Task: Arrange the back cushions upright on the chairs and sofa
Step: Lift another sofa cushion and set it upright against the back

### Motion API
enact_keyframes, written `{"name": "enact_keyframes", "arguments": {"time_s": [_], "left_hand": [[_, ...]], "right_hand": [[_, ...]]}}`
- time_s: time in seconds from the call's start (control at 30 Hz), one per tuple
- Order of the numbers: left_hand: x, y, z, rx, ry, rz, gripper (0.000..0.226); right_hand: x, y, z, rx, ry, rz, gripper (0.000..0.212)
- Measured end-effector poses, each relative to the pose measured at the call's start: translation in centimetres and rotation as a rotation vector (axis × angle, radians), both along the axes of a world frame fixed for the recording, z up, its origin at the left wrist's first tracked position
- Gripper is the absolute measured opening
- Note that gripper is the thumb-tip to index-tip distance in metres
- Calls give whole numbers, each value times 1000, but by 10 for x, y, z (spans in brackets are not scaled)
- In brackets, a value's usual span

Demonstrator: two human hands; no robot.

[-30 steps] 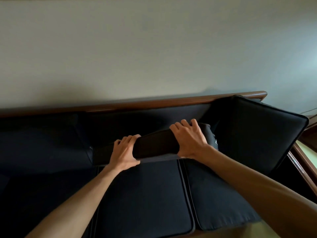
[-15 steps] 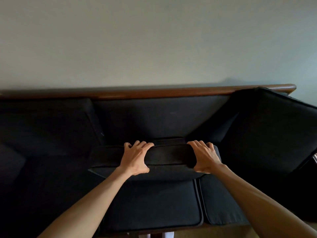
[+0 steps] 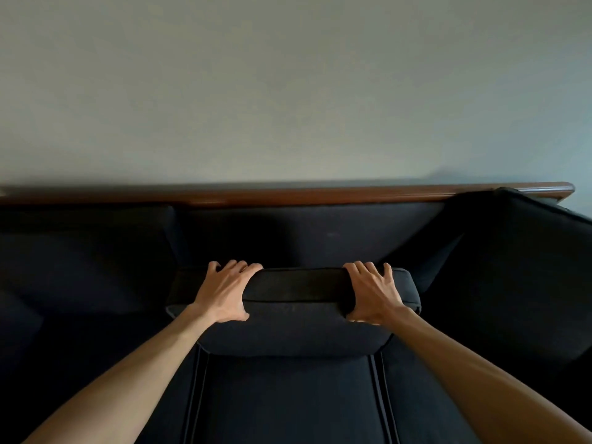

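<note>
A dark navy back cushion (image 3: 296,325) stands over the middle seat of the sofa (image 3: 288,402), its top edge facing me. My left hand (image 3: 226,291) grips that top edge on the left, fingers curled over the far side. On the right, my right hand (image 3: 373,293) holds the same edge the same way. Behind the cushion the sofa's dark backrest (image 3: 320,235) shows bare under a brown wooden top rail (image 3: 320,193). Another back cushion (image 3: 519,274) leans at the right end, and a third (image 3: 86,251) stands at the left.
A plain pale wall (image 3: 288,91) rises behind the sofa. Seat cushions with piped seams (image 3: 374,402) run along the bottom of the view. The wooden rail ends at the right (image 3: 563,189).
The cushion has gone from a raised, tilted hold to standing lower over the middle seat. My hands have spread further apart along its top edge, and my view has shifted toward the sofa's centre.
</note>
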State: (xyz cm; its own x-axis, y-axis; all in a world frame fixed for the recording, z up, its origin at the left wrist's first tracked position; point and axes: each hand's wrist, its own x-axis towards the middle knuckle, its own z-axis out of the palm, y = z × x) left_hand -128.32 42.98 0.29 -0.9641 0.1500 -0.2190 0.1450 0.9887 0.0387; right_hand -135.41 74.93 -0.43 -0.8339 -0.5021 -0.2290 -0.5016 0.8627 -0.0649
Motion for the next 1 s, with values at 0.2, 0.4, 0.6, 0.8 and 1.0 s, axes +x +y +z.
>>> {"name": "enact_keyframes", "arguments": {"time_s": [0.2,0.4,0.6,0.8,1.0], "left_hand": [[-50,-19,9,-37,12,19,104],[-96,-43,17,-53,-8,31,103],[-104,-63,-4,-36,-55,80,106],[-126,-72,-7,-7,-128,98,113],[-150,-84,-18,16,-175,119,120]], "right_hand": [[-48,-22,5,-23,17,-23,87],[-89,-48,6,-50,-17,-37,88],[-104,-71,-7,-23,-40,7,96],[-125,-78,-14,-31,-66,2,108],[-138,-81,-28,-29,-6,-40,110]]}}
